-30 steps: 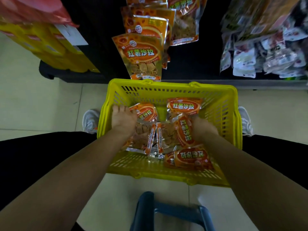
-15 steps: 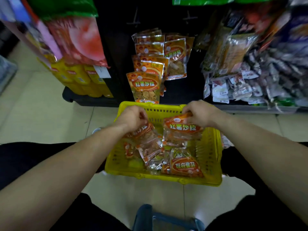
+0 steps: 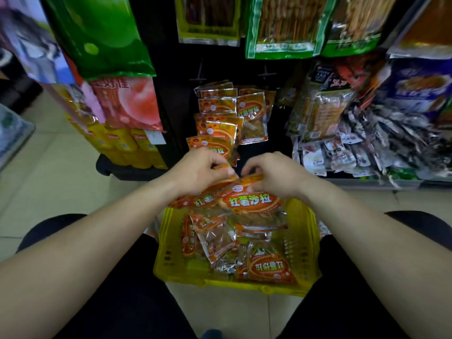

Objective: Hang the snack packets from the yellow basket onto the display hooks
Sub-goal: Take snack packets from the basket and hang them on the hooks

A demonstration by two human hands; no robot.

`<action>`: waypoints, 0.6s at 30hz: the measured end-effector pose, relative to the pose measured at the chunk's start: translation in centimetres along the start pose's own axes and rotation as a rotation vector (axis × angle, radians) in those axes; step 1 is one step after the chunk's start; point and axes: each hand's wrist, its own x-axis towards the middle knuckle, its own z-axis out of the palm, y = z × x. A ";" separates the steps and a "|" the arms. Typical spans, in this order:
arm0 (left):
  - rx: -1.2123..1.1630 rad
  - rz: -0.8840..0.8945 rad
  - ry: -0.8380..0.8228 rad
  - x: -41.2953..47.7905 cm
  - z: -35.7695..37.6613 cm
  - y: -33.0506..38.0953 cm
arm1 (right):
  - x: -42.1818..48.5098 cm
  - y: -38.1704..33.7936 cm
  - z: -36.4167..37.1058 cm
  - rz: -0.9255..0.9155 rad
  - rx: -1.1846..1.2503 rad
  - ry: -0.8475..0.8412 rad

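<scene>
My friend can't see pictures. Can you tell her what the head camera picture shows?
The left hand and right hand pinch the tops of orange snack packets above a yellow basket that holds more of them. Behind it, matching packets hang on a dark display rack.

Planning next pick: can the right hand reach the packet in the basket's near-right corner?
Probably not yet: the right hand is busy pinching a raised packet. The corner packet lies uncovered on top.
</scene>
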 end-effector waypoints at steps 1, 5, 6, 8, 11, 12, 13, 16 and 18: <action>-0.012 0.007 -0.005 0.0 0.1 -0.1 | 0.4 0.0 0.5 -0.022 -0.003 0.008; -0.032 0.031 -0.017 1.2 1.0 -0.5 | 1.6 1.1 1.5 -0.045 0.026 -0.009; -0.033 0.038 -0.012 1.6 1.2 -0.5 | 1.8 1.3 1.5 -0.054 0.022 -0.001; -0.046 0.040 0.014 2.5 1.2 -0.5 | 2.3 1.6 1.2 -0.084 0.018 0.034; -0.068 0.031 0.040 3.3 0.9 -0.9 | 3.0 1.9 0.7 -0.081 0.074 0.058; -0.091 0.013 0.036 3.6 0.7 -1.2 | 3.2 2.1 0.6 -0.057 0.106 0.053; -0.120 -0.006 0.021 3.7 0.5 -1.5 | 3.4 2.3 0.4 -0.032 0.138 0.052; -0.109 -0.039 -0.087 4.0 -0.3 -2.8 | 3.7 3.1 -0.1 0.016 0.207 0.080; -0.018 -0.065 -0.121 4.1 -0.5 -3.6 | 3.6 3.7 -0.4 0.041 0.233 0.082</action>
